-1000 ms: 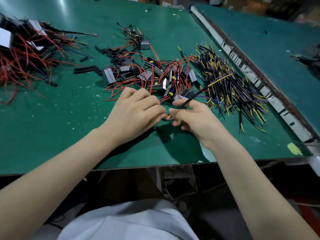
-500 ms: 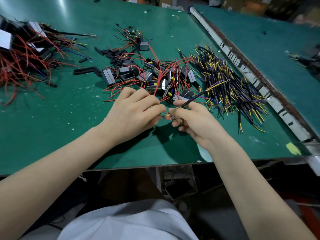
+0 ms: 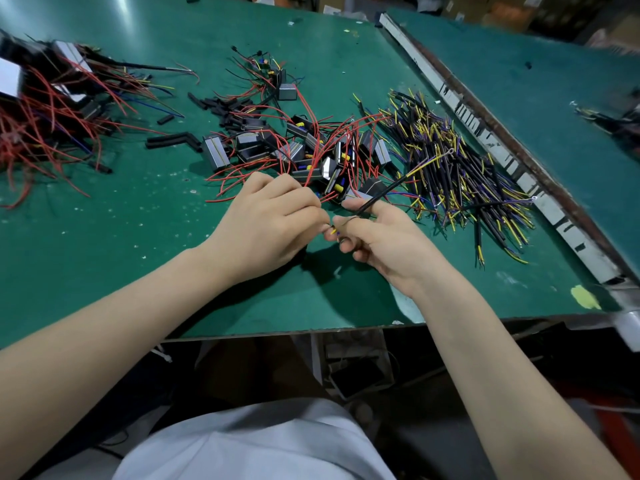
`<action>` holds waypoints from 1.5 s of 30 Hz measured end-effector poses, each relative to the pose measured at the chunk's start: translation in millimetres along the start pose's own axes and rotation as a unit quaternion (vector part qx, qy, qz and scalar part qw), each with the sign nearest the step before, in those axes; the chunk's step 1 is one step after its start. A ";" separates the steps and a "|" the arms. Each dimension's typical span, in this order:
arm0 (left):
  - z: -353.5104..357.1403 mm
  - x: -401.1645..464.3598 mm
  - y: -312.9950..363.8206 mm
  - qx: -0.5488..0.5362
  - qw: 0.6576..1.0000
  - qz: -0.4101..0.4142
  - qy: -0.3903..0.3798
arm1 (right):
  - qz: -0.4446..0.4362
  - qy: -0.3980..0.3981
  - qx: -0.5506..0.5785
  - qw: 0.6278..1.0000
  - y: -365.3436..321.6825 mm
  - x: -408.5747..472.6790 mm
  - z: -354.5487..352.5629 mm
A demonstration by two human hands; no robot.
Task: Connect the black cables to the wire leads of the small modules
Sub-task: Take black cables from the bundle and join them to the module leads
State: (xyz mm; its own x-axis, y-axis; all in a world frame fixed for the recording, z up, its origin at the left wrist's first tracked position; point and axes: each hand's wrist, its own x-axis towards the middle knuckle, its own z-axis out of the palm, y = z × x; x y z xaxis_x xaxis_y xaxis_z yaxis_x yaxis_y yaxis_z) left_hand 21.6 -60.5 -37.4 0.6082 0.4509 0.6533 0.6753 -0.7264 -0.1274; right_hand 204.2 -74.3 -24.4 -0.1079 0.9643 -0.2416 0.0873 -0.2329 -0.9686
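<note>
Green matting covers the workbench [image 3: 138, 237] in front of you, and a second green bench [image 3: 554, 98] lies to the right beyond a worn metal rail [image 3: 485, 133]. At the far left sits a big tangle of red-wired assemblies [image 3: 45, 112]. In the middle of the bench, just beyond your hands, lies the pile of small modules [image 3: 301, 150], grey and black blocks with red wire leads [image 3: 242, 171] spilling toward you. To its right is the heap of black cables [image 3: 460, 174] with yellow and purple ends. Short black sleeve pieces [image 3: 173, 140] lie left of the modules.

Your left hand [image 3: 266, 223] hovers over the near edge of the module pile, its fingers curled and pressed together, pinching something small at the fingertips; you cannot tell from here exactly which lead it is. Your right hand [image 3: 381, 237] meets it fingertip to fingertip, its thumb and forefinger pinching one black cable [image 3: 381, 195] that slants up and away to the right, ending in a yellow core with a ring terminal [image 3: 450, 151]. Yellow and blue wire tips [image 3: 334, 232] show in the small gap between the two hands.

A yellow tape scrap [image 3: 583, 296] sticks to the near right corner.
</note>
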 end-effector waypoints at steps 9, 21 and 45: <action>0.5 4.5 1.0 -0.251 0.939 -0.216 -0.095 | -0.339 0.053 -0.294 0.892 13.4 -4.7 2.4; -8.2 15.6 1.7 -0.191 0.916 -0.294 -0.194 | -0.403 0.148 -0.348 0.834 31.3 3.5 2.7; 0.0 2.3 34.6 0.160 0.976 -0.124 0.083 | -0.172 0.092 -0.042 0.980 11.5 -4.1 11.6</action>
State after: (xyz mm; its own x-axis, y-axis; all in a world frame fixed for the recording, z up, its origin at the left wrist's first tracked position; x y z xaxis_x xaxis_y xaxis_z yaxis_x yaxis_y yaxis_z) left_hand 46.3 -84.6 -40.3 0.3515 0.4827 0.8021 0.9050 -0.3946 -0.1591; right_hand 194.2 -82.4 -35.2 0.0338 0.9921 0.1204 0.1600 0.1135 -0.9806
